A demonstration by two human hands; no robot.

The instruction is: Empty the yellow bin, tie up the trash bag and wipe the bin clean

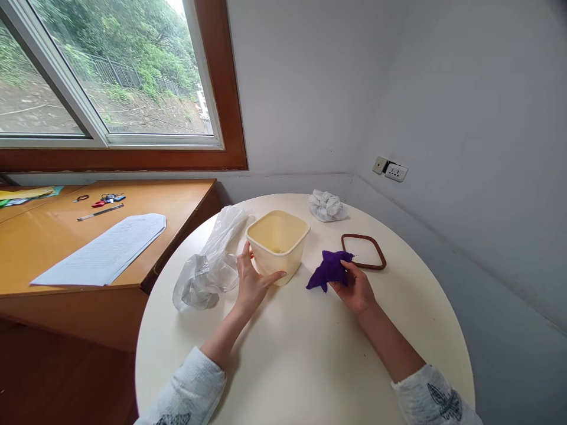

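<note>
A pale yellow plastic bin (283,264) stands on the white round table, its open top facing up. My left hand (253,277) grips its near left side, thumb across the front and fingers around the left wall. To the right, my right hand (354,289) pinches a crumpled purple cloth (330,270) between thumb and fingers, just above the tabletop. Behind that hand lies a brown rounded-square frame (380,255), flat on the table. Most of the bin's inside floor is hidden by its front wall.
A clear plastic bag (208,265) lies left of the bin, and a crumpled white plastic bag (326,206) sits at the table's (301,366) far edge. On the wooden desk (186,206) at left are papers (106,251), a pen (100,212) and keys (113,198). A wall socket (396,172) is at right.
</note>
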